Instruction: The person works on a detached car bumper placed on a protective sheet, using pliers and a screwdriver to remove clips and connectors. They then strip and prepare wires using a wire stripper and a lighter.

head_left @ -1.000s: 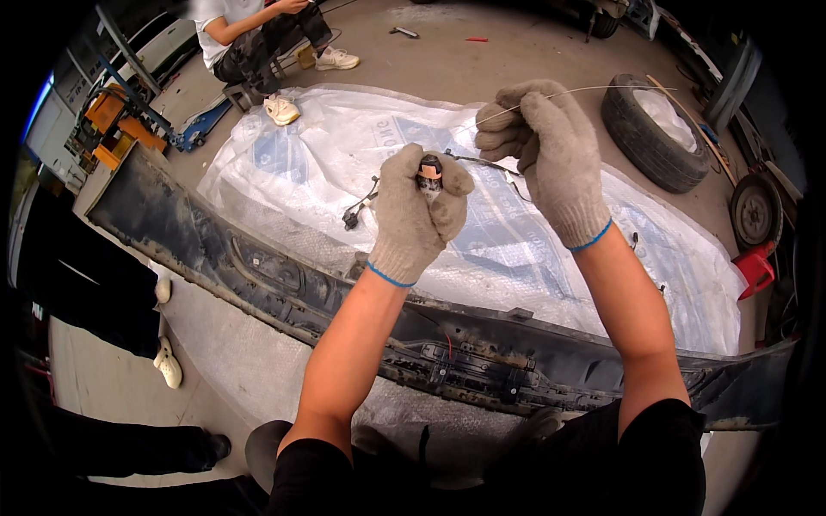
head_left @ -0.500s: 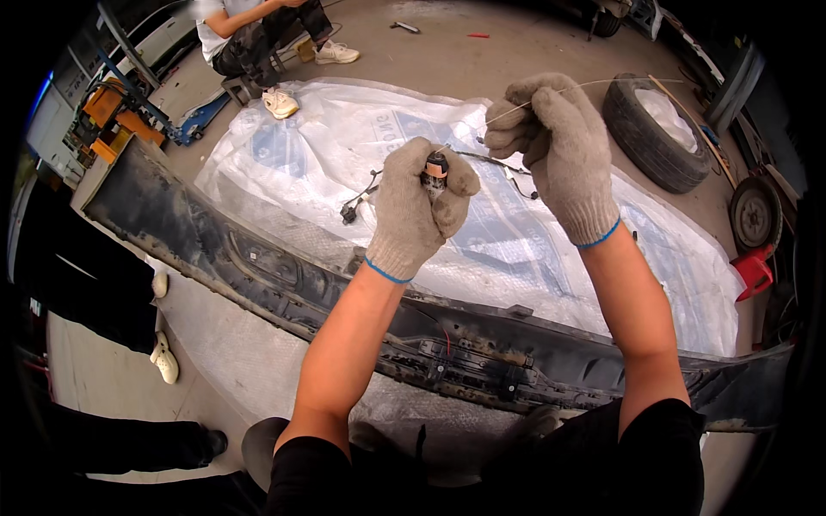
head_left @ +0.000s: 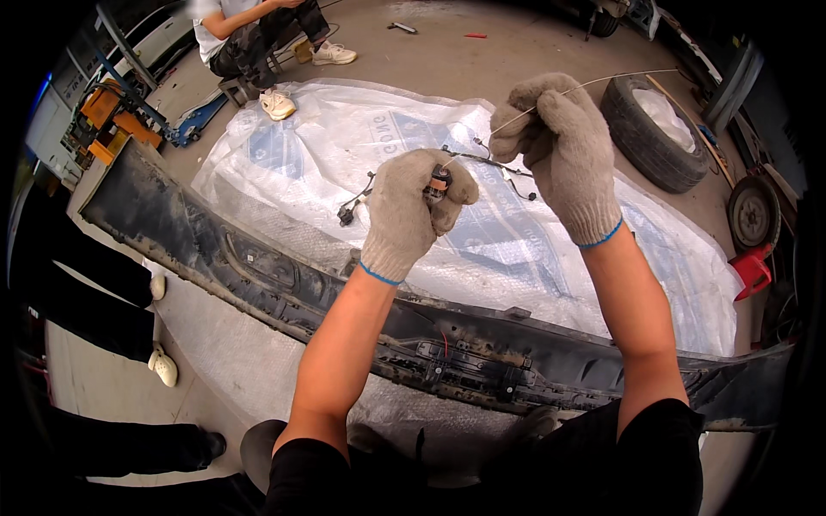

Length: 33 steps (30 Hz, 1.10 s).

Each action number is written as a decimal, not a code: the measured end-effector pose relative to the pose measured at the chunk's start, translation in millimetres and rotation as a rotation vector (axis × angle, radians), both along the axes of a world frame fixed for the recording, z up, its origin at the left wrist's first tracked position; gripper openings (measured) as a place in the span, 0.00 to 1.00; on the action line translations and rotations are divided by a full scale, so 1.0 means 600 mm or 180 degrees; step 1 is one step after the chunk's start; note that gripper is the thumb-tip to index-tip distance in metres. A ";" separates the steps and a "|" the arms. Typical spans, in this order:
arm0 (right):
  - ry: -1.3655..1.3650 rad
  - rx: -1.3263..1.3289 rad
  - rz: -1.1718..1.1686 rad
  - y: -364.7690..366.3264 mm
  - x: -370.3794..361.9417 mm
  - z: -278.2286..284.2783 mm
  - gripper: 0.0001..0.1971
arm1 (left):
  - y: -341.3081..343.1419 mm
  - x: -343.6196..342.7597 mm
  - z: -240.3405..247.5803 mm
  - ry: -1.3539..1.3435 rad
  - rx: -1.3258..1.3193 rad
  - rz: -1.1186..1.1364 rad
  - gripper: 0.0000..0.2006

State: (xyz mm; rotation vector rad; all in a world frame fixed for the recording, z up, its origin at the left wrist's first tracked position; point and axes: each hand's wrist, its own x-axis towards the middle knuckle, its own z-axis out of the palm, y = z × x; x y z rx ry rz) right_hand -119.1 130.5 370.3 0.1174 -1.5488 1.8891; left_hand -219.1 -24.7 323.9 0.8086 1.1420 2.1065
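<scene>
My left hand [head_left: 404, 206], in a grey-beige knit glove, is closed around a small dark cylinder [head_left: 438, 183] with an orange-pink band. My right hand [head_left: 564, 159], gloved alike and raised to the right of it, pinches a thin pale wire [head_left: 619, 76]. The wire slants down toward the cylinder on one side and trails out to the upper right on the other. Whether it joins the cylinder is unclear. Beneath my hands, a black wiring harness [head_left: 490, 160] lies on a white-and-blue plastic sheet [head_left: 327, 181]. A long, dirty black bumper [head_left: 297, 305] stretches across in front of me.
A tyre [head_left: 632, 138], a smaller wheel [head_left: 755, 213] and a red container [head_left: 752, 273] are at the right. At the far left, a seated person [head_left: 258, 52] rests a shoe on the sheet. Other people's dark-trousered legs [head_left: 86, 318] stand at the left.
My left hand has moved slightly down and left, and its cylinder is tipped differently and less exposed. My right hand has shifted slightly right, still pinching the wire, whose far end has risen a little.
</scene>
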 end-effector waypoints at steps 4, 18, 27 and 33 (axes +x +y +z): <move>-0.0002 0.0019 0.0016 0.004 -0.001 0.000 0.12 | 0.005 -0.001 0.000 -0.0134 0.0000 0.0010 0.23; -0.0022 -0.0040 -0.0105 -0.001 -0.006 -0.002 0.12 | -0.001 -0.007 0.001 0.0273 0.0041 -0.0014 0.20; -0.0019 -0.0090 -0.0006 0.003 -0.006 -0.004 0.12 | 0.004 -0.014 -0.010 0.0135 0.0059 -0.0112 0.27; -0.0193 -0.0115 -0.0119 -0.009 -0.004 0.008 0.14 | 0.012 -0.016 -0.021 -0.0265 0.0313 -0.0326 0.38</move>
